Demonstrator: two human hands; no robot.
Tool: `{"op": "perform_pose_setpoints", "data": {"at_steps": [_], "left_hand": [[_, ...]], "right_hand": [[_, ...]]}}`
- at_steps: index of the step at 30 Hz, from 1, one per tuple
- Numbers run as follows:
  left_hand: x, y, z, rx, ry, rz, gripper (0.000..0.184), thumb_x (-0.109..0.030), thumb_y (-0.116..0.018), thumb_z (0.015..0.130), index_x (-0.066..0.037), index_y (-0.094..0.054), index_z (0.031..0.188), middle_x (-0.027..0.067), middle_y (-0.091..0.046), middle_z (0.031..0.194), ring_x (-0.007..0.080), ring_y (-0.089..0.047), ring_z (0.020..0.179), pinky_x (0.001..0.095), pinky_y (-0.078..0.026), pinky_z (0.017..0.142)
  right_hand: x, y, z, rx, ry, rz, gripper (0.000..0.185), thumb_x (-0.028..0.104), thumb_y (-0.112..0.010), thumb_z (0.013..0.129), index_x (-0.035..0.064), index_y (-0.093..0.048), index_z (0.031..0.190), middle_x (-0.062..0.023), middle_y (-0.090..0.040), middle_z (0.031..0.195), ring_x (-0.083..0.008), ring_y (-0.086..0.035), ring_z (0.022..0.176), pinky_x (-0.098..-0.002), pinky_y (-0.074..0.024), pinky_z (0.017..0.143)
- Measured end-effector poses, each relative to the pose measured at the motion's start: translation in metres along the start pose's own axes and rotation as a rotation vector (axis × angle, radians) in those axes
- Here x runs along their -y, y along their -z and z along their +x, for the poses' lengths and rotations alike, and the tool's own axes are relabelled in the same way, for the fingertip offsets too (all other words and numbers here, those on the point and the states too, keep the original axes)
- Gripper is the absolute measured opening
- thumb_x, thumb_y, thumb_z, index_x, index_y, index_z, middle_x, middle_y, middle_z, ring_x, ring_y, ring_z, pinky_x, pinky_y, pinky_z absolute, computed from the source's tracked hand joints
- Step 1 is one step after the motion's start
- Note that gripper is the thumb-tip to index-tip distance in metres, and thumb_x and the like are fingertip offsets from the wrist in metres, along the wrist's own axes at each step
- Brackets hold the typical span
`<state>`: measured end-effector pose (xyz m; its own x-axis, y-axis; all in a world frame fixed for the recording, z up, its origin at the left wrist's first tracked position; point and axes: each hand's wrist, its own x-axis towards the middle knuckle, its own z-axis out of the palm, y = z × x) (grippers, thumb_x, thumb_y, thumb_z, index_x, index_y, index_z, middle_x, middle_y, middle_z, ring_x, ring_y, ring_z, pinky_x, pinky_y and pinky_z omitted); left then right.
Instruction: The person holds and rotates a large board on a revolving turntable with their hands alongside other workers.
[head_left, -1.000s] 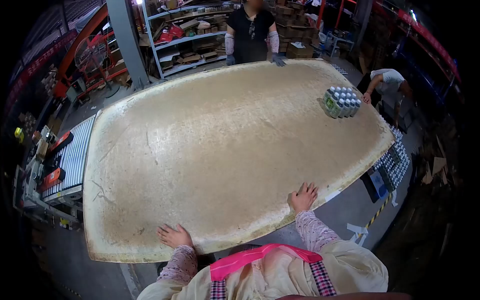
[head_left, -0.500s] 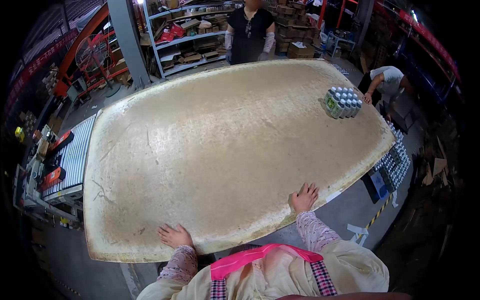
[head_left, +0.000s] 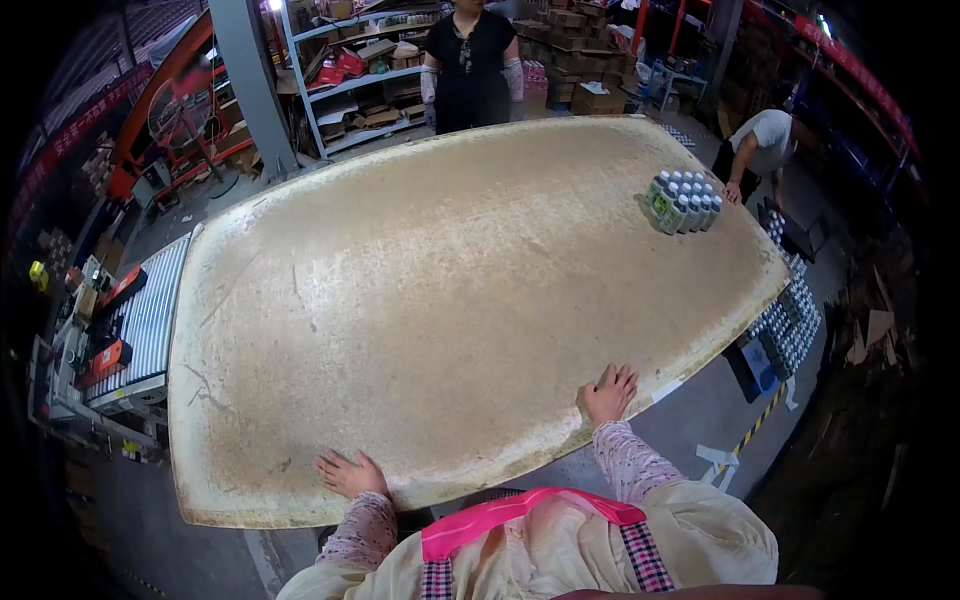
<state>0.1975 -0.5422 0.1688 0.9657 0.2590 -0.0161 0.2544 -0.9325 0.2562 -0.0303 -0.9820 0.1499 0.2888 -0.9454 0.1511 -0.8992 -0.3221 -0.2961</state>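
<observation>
My left hand (head_left: pixel 352 474) lies flat near the front edge of the big worn table (head_left: pixel 450 300), its fingers spread and nothing in them. Further right, my right hand (head_left: pixel 609 394) also rests on the tabletop by the edge, fingers apart and holding nothing. Well away from both hands, a block of bottles (head_left: pixel 685 203) with pale caps and green labels stands upright at the table's far right. Patterned sleeves cover both my forearms.
A person in black (head_left: pixel 470 70) stands behind the far edge. Another person (head_left: pixel 765 150) bends at the right end, one hand on the table edge. Many bottles (head_left: pixel 795 320) stand low beside the right edge. A roller conveyor (head_left: pixel 155 310) adjoins the left side.
The person in black has shifted left. At the right end, the bent person has moved slightly, and the dark tray near them is lower. My hands have stayed in place.
</observation>
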Motion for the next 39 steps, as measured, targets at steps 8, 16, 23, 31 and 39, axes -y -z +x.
{"op": "perform_pose_setpoints", "data": {"at_steps": [8, 16, 23, 31, 39], "left_hand": [[0.010, -0.027, 0.011, -0.056, -0.041, 0.234, 0.075, -0.050, -0.053, 0.099, -0.004, -0.035, 0.156, 0.0236, -0.030, 0.163, 0.0410, -0.026, 0.152, 0.0587, -0.025, 0.120], [0.012, -0.031, 0.017, -0.008, -0.017, 0.310, 0.079, -0.060, -0.042, 0.101, -0.005, -0.036, 0.156, 0.0208, -0.032, 0.164, 0.0375, -0.025, 0.154, 0.0581, -0.028, 0.118], [0.019, -0.040, 0.021, -0.037, -0.020, 0.351, 0.074, -0.058, -0.043, 0.101, -0.007, -0.038, 0.155, 0.0199, -0.034, 0.163, 0.0372, -0.028, 0.153, 0.0558, -0.030, 0.118], [0.014, -0.033, 0.014, -0.091, -0.044, 0.372, 0.073, -0.057, -0.044, 0.101, -0.007, -0.040, 0.154, 0.0182, -0.037, 0.162, 0.0364, -0.034, 0.150, 0.0562, -0.032, 0.118], [0.019, -0.039, 0.018, -0.050, -0.008, 0.307, 0.075, -0.056, -0.044, 0.101, -0.007, -0.033, 0.158, 0.0207, -0.032, 0.164, 0.0381, -0.030, 0.151, 0.0585, -0.030, 0.117]], "right_hand": [[-0.007, -0.004, 0.001, 0.042, -0.002, 0.027, 0.079, 0.034, -0.066, 0.076, 0.0016, -0.049, 0.147, -0.0319, -0.034, 0.157, -0.0534, -0.019, 0.150, -0.0618, -0.0185, 0.122], [0.004, 0.013, -0.003, 0.062, -0.049, 0.065, 0.081, 0.036, -0.063, 0.080, 0.0020, -0.044, 0.151, -0.0313, -0.028, 0.161, -0.0537, -0.016, 0.151, -0.0616, -0.0128, 0.124], [0.001, 0.009, -0.003, 0.056, -0.047, 0.097, 0.080, 0.037, -0.063, 0.081, 0.0026, -0.045, 0.151, -0.0308, -0.027, 0.161, -0.0538, -0.014, 0.152, -0.0614, -0.0133, 0.124], [0.004, 0.011, -0.003, 0.034, -0.040, 0.078, 0.078, 0.034, -0.064, 0.079, 0.0033, -0.047, 0.149, -0.0295, -0.027, 0.161, -0.0531, -0.016, 0.151, -0.0614, -0.0149, 0.124], [0.003, 0.011, -0.003, 0.012, -0.032, 0.084, 0.077, 0.033, -0.064, 0.079, 0.0039, -0.049, 0.148, -0.0287, -0.030, 0.161, -0.0518, -0.017, 0.152, -0.0616, -0.0146, 0.124]]}}
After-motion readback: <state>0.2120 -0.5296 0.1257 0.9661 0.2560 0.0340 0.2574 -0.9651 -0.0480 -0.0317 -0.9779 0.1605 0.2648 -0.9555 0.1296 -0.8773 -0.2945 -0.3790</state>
